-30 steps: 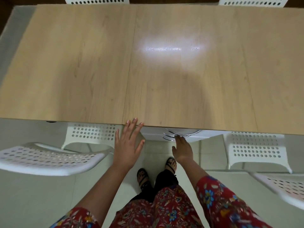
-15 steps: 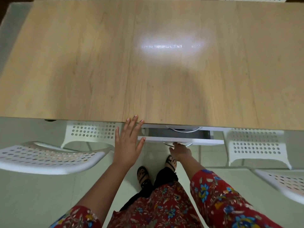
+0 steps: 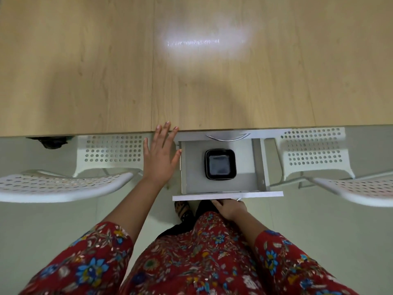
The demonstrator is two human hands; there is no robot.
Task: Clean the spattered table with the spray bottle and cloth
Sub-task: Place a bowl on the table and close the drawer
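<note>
Table [image 3: 106, 71] spans 9 to 3 o'clock, with its near edge at 12 o'clock from both my hands. Spray bottle and cloth are not in view. Drawer [image 3: 193, 167] stands open below that edge and holds only a black tray [image 3: 220, 164] (square, no long axis). My left hand [image 3: 161, 158], at 9 o'clock from the tray, is spread flat with fingertips touching the table edge. My right hand [image 3: 230, 208], at 6 o'clock, curls under the drawer front.

I stand at a wood-look worktop [image 3: 85, 71] with white perforated chairs [image 3: 63, 184] on a pale tiled floor [image 3: 42, 226]: likely a home dining room.
</note>
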